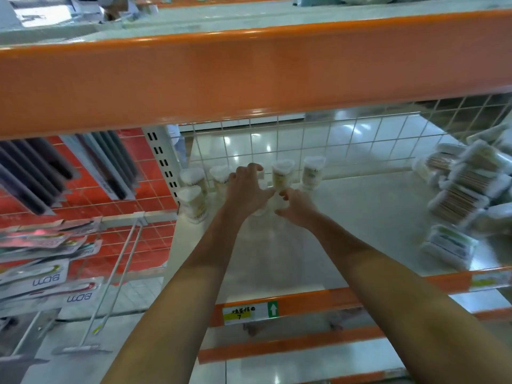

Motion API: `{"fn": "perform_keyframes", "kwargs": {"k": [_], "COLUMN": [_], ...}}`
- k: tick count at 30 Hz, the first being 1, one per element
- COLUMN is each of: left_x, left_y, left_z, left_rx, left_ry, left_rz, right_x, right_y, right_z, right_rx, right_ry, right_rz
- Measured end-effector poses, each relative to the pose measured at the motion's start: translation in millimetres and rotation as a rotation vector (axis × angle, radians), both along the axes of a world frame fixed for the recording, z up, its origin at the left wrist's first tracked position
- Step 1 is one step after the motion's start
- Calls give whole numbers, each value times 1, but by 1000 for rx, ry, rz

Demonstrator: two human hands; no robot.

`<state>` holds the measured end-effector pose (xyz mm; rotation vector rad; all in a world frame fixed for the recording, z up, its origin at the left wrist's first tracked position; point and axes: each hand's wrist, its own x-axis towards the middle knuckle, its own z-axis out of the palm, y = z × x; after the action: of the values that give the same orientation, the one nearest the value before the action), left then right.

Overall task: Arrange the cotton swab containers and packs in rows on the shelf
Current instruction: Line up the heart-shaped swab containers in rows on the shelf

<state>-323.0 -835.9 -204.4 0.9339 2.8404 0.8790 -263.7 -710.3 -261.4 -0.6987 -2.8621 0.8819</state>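
I am lining up containers (281,174) at the shelf (346,217) back, left hand (246,189) and right hand (295,207) each curling fingers around one, next nudging them flush into the row.

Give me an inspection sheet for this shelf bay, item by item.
Surface: pale shelf with an orange front rail, wire grid behind.
Job's things: upright cotton swab containers in rows at back left; flat swab packs heaped untidily at right.
Clutter: nothing seen.
Grippers: left hand and right hand both among the containers; grip unclear through blur.
Cables: nothing seen.
Surroundings: orange beam overhead; hanging carded goods on hooks at left; price label on the rail.
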Motion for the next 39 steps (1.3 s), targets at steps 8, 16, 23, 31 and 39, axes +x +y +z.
{"fn": "perform_keyframes", "kwargs": {"k": [8, 16, 23, 31, 39], "left_x": [20, 62, 96, 147, 196], "left_y": [50, 113, 158, 213, 267], "left_z": [4, -3, -11, -17, -24], "left_rx": [-197, -207, -246, -249, -248], "left_ry": [152, 161, 178, 158, 148], "left_rz": [-234, -498, -638, -720, -738], "right_x": [31, 82, 143, 198, 247], "right_y": [43, 85, 111, 157, 209], "right_z": [12, 20, 28, 30, 42], "right_rx": [176, 299, 397, 343, 347], "right_ry": [-27, -41, -29, -109, -106], "right_rz": [-76, -252, -402, -471, -491]}}
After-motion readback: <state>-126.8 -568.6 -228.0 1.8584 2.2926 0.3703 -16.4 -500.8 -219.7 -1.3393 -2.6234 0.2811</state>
